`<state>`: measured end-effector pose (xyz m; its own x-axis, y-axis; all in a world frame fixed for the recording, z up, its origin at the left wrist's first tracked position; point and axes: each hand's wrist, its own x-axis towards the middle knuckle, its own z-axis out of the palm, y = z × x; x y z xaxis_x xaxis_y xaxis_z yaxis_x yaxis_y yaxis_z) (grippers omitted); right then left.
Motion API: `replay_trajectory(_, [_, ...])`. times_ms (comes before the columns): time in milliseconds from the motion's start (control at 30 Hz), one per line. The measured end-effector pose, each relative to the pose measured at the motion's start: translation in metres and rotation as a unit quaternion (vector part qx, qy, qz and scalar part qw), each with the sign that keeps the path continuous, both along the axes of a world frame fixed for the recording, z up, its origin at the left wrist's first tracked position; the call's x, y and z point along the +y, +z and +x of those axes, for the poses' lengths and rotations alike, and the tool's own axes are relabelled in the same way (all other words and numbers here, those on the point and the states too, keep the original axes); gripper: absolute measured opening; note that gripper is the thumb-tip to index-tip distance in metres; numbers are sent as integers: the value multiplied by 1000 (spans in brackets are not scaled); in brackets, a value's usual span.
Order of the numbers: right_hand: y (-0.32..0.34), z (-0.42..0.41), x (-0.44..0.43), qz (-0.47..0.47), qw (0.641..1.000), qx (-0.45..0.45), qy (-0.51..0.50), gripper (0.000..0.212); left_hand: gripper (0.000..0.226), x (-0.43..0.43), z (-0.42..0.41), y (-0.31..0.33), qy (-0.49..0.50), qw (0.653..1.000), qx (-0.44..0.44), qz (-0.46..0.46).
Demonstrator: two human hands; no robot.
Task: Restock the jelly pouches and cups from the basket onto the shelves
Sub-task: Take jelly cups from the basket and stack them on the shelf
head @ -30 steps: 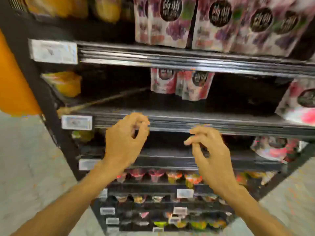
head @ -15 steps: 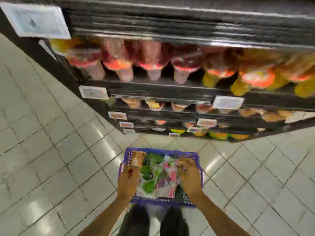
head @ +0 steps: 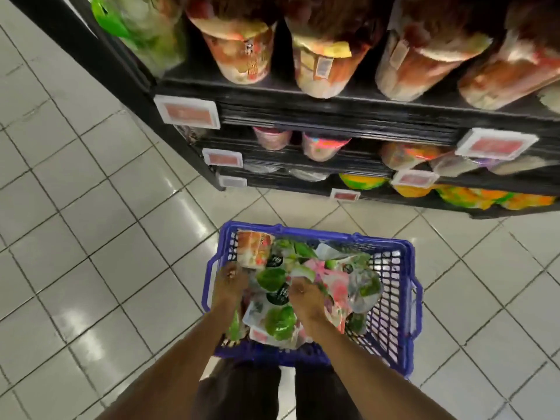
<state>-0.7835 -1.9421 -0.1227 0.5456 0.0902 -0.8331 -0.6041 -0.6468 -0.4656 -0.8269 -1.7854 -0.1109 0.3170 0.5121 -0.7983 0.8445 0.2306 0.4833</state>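
left hand [head: 228, 283], right hand [head: 304, 298] among pouches [head: 280, 322] in basket [head: 394, 241]

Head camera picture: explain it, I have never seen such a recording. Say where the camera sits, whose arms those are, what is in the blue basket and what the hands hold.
No machine here: a person wears one camera on the head, looking down, so the bare arms are their own. The left hand and right hand reach into a blue basket on the tiled floor, before black shelves stocked with jelly cups. In the basket lie green and pink jelly pouches and one cup at its far left corner. Both hands' fingers curl down into the load, but the grip is hidden, so I cannot tell what either holds.
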Motion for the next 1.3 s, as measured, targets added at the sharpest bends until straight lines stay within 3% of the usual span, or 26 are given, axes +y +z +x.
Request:
replay_trajectory(133, [-54,20,35,47,985,57,-156,26,42,11,22,-53,-155,979,41,125])
replay_trajectory(300, [-79,22,53,4,960,76,-268,22,94,-7,44,-87,-351,887,176,242])
replay_trajectory(367, [-75,19,48,2,954,78,-291,20,95,-12,45,-91,-380,859,195,282])
replay_trajectory(433, [-63,17,38,13,942,83,-324,20,89,-13,43,-87,-375,859,194,289])
replay_trajectory(533, [-35,13,20,24,950,77,-302,21,78,-11,36,-61,-306,917,158,203])
replay_trajectory(633, [13,13,1,46,942,76,-324,21,57,-10,21,-4,-145,988,40,28])
replay_trajectory(733, [76,13,-14,55,938,65,-336,20,63,-12,9,79,-37,991,-54,-119])
replay_trajectory(800, [132,17,-21,78,936,44,-340,20,72,-9,7,145,-8,980,-103,-169])
replay_trajectory(900, [222,31,-21,111,931,1,-349,18,69,-5,15,246,-53,971,-161,-166])
replay_trajectory(1033, [346,57,-10,175,923,-77,-333,19,43,-2,40,376,-91,961,-231,-120])
replay_trajectory(1300, [551,91,2,297,889,-199,-287,19,52,0,76,567,-110,929,-351,-48])
